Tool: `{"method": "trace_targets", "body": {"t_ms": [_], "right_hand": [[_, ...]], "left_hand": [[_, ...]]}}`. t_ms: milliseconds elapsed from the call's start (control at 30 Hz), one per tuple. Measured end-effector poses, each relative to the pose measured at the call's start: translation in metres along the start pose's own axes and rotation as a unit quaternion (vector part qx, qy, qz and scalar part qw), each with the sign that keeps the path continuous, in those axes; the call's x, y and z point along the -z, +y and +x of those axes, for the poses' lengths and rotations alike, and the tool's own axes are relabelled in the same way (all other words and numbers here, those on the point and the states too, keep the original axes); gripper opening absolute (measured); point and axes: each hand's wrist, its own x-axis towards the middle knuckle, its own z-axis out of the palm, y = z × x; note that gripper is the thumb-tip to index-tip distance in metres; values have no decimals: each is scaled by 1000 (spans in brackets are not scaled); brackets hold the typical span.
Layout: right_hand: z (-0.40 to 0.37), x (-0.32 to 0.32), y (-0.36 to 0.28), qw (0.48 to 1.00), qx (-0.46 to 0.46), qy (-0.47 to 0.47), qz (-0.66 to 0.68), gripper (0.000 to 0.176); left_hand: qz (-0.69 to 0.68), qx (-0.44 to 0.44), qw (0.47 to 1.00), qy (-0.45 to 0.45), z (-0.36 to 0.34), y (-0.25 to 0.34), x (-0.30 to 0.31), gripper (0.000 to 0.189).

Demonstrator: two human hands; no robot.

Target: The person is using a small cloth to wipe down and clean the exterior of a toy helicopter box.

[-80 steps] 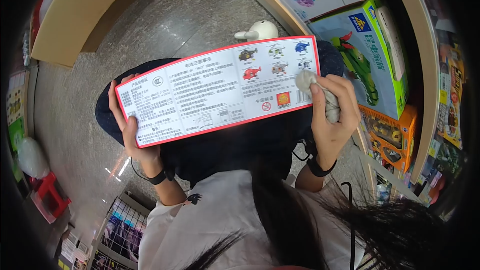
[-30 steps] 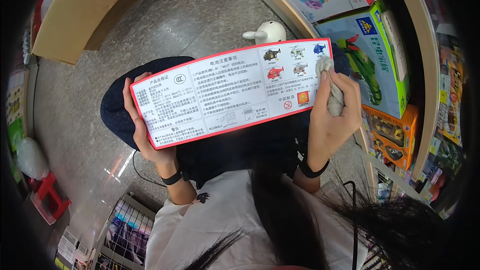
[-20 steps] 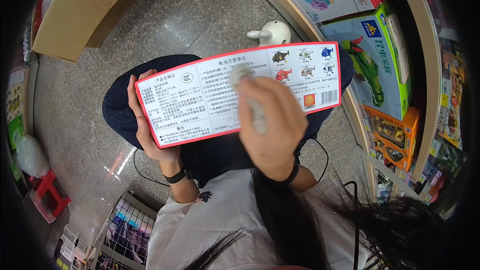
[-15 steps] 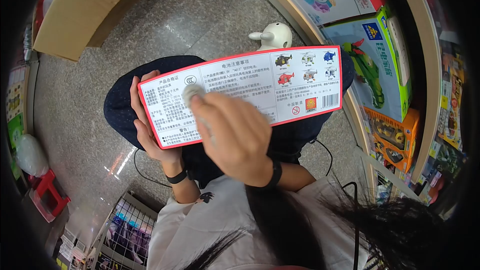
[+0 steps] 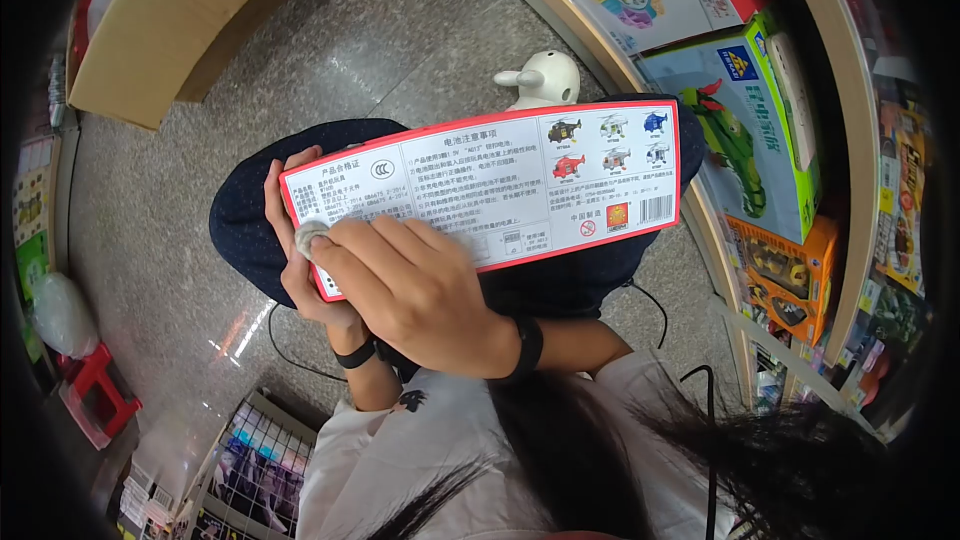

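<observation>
A toy box (image 5: pixel 608 155) with a red edge, a white printed face and small helicopter pictures is held above my lap. My left hand (image 5: pixel 290 240) grips its left end, with fingers wrapped behind the edge. Across the lower left of the printed face lies my right hand (image 5: pixel 410 280), closed on a crumpled whitish cloth (image 5: pixel 312 237) pressed against the box near its left edge. Part of the small print is hidden under this hand.
A white rounded object (image 5: pixel 548 80) stands on the floor beyond the box. Shelves at right hold a green toy box (image 5: pixel 750 130) and an orange box (image 5: pixel 795 280). A cardboard carton (image 5: pixel 170 20) is at upper left, a red stool (image 5: pixel 105 395) at lower left, a wire basket (image 5: pixel 255 460) below.
My right hand has moved left and down across the printed face with the cloth, from beside the round mark to the left edge. The box has shifted only slightly.
</observation>
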Motion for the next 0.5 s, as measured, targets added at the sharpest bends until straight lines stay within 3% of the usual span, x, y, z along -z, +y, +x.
{"method": "trace_targets", "body": {"t_ms": [200, 333, 500], "right_hand": [[10, 26, 18, 997, -59, -23, -41, 22], [11, 56, 45, 991, -103, 52, -64, 26], [3, 101, 74, 976, -149, 84, -138, 17]], "left_hand": [[-11, 9, 1000, -10, 1, 4, 0, 83], [21, 7, 1000, -22, 2, 5, 2, 83], [26, 9, 999, -29, 3, 5, 3, 83]]}}
